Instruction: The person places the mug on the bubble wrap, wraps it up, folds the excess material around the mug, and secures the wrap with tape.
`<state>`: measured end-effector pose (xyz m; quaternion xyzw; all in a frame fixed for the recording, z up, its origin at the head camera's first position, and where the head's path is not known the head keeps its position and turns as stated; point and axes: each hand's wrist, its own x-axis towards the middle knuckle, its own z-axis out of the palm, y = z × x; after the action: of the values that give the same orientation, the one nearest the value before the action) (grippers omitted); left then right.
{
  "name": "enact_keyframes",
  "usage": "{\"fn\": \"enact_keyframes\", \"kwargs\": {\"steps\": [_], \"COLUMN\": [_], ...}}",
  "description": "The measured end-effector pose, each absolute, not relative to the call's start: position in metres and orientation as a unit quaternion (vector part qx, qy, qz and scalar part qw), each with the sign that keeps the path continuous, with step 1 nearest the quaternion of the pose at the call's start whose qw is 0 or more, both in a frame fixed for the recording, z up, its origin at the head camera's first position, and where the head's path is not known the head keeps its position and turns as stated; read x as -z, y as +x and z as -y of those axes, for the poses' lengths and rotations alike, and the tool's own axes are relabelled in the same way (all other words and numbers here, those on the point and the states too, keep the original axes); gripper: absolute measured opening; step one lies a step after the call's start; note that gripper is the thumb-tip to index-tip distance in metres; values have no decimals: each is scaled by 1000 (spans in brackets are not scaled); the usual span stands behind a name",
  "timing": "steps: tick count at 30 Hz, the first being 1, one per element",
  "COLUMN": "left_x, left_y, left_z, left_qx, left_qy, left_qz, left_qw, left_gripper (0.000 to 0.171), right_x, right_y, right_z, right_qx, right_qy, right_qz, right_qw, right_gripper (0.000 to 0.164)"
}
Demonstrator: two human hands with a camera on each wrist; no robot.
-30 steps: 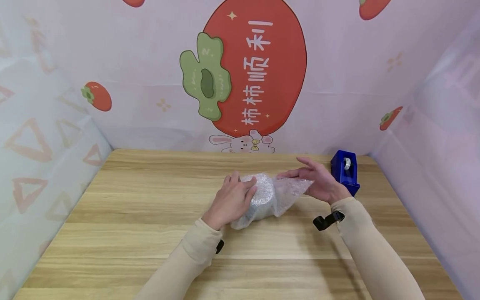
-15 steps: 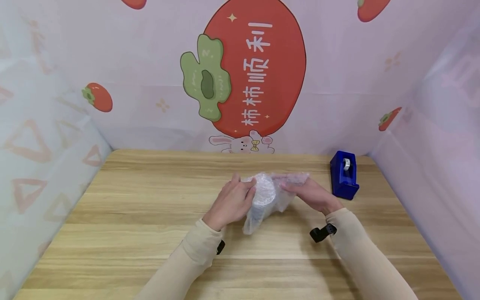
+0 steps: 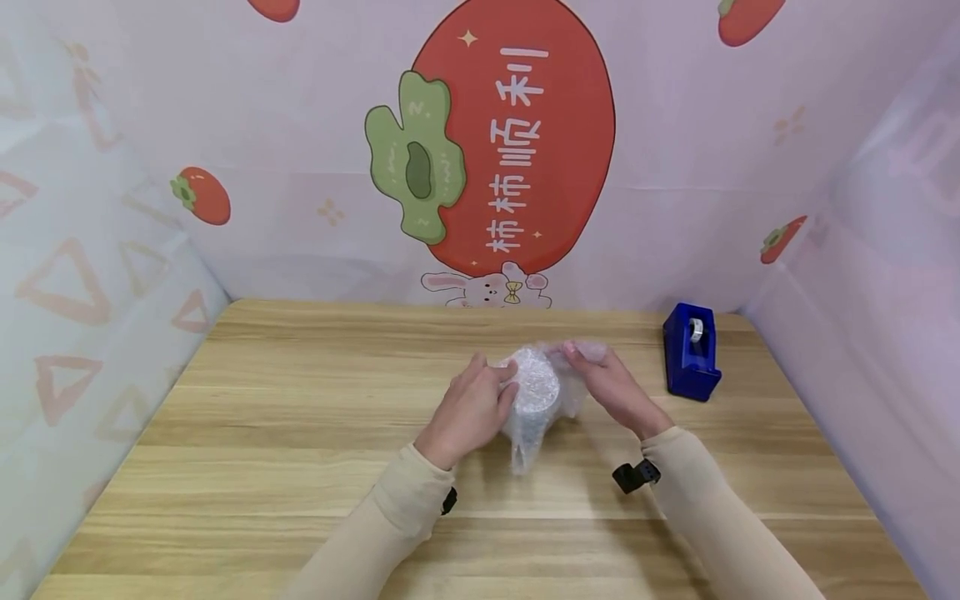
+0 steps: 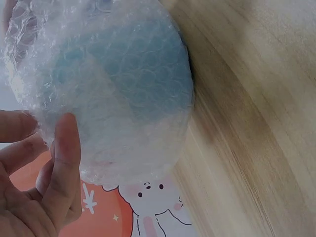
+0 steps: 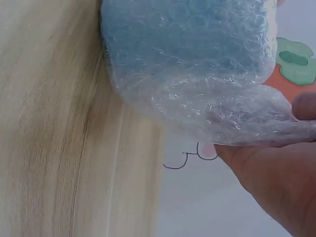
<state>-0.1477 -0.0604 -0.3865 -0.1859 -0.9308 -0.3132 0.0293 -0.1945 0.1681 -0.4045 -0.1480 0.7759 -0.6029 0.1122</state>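
A bluish, roughly cylindrical object in bubble wrap (image 3: 534, 385) stands on the wooden table, its round top facing up. What is inside shows only as blue through the bubbles (image 4: 143, 74). My left hand (image 3: 471, 410) holds the bundle from its left side, thumb and fingers at the upper rim. On the right, my right hand (image 3: 621, 392) pinches the loose end of the bubble wrap (image 5: 237, 116) between thumb and fingers, drawn out from the bundle. Another loose corner of wrap (image 3: 525, 452) hangs at the front, towards me.
A blue tape dispenser (image 3: 692, 354) with a roll of tape stands at the back right of the wooden table (image 3: 300, 467). A printed cloth backdrop (image 3: 285, 250) rises directly behind the table, with cloth walls at both sides.
My right hand has gone from open fingers behind the loose wrap to pinching it, and has moved left, towards the bundle. The bundle has turned slightly, its front corner swinging right.
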Motion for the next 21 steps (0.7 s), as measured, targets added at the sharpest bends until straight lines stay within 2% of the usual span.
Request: {"fn": "enact_keyframes", "kwargs": {"steps": [9, 16, 21], "left_x": [390, 396, 396], "left_y": [-151, -149, -148], "left_z": [57, 49, 47], "left_qx": [364, 386, 352], "left_qy": [-147, -125, -103], "left_qz": [919, 911, 927], "left_qw": [38, 81, 84], "left_gripper": [35, 35, 38], "right_x": [400, 396, 394], "right_y": [-183, -184, -184], "right_z": [-159, -152, -149], "right_qx": [423, 367, 312], "right_qy": [-270, -283, -286], "right_qz": [-865, -886, -904], "right_qw": [-13, -28, -62], "right_gripper": [35, 35, 34]}}
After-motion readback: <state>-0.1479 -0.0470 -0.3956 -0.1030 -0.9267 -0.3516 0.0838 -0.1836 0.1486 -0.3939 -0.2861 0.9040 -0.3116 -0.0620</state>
